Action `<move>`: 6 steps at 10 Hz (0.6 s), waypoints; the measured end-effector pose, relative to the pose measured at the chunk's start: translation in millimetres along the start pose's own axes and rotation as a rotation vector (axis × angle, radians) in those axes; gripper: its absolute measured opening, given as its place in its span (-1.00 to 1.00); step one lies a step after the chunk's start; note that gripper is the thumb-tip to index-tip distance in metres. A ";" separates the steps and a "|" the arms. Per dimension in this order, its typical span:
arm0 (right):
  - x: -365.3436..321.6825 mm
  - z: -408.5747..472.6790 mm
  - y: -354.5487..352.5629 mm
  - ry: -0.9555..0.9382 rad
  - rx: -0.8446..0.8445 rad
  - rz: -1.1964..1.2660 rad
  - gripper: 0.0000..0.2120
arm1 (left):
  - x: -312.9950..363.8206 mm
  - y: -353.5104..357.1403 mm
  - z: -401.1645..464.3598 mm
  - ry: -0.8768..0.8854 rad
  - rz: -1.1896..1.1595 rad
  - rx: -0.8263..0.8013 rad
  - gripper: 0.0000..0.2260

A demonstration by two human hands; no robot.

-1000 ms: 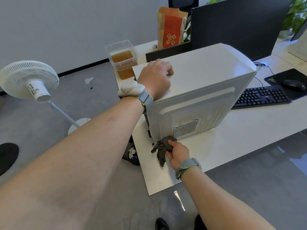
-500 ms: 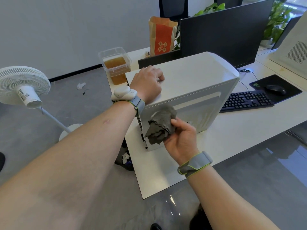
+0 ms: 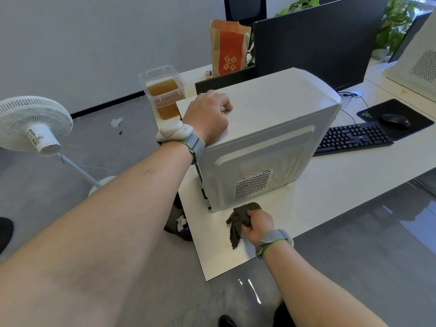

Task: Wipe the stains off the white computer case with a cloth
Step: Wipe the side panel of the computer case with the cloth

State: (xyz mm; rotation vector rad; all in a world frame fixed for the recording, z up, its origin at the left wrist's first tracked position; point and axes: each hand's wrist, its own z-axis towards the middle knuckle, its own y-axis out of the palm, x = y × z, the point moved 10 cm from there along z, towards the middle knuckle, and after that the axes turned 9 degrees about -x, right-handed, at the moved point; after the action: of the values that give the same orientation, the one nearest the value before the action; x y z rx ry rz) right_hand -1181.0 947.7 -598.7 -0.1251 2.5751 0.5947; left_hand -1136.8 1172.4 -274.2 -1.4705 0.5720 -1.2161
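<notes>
Cloth (image 3: 238,221), bunched in the right hand (image 3: 258,226), has dropped from the case's side panel to the desk (image 3: 342,185) near its front corner, ending a downward stroke. The left hand (image 3: 207,116) still rests on the white computer case (image 3: 271,128), steadying it.

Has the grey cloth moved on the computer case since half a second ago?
Yes. The cloth, gripped by the right hand, has gone down from beside the upper side panel of the white computer case to its bottom edge, below the vent grille.
</notes>
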 end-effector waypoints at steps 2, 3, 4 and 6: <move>11.4 29.6 30.5 -0.022 -0.028 -0.025 -0.53 | -1.8 0.4 1.1 0.005 -0.002 0.009 -0.69; 58.0 57.2 51.3 0.102 -0.076 -0.062 -0.57 | 1.1 0.6 1.5 0.012 -0.007 0.008 -0.68; 87.5 60.2 69.4 0.192 -0.141 -0.091 -0.66 | -2.6 1.2 2.2 0.012 -0.015 -0.003 -0.67; 24.8 55.2 31.9 0.067 -0.063 -0.144 -0.57 | -3.7 1.5 2.7 0.017 -0.016 -0.012 -0.66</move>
State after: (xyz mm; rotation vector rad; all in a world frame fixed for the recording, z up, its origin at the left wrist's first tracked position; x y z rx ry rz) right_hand -1184.5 1000.9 -641.6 -0.3543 2.5846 0.6267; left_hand -1135.3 1176.3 -276.6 -1.4789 0.5807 -1.2410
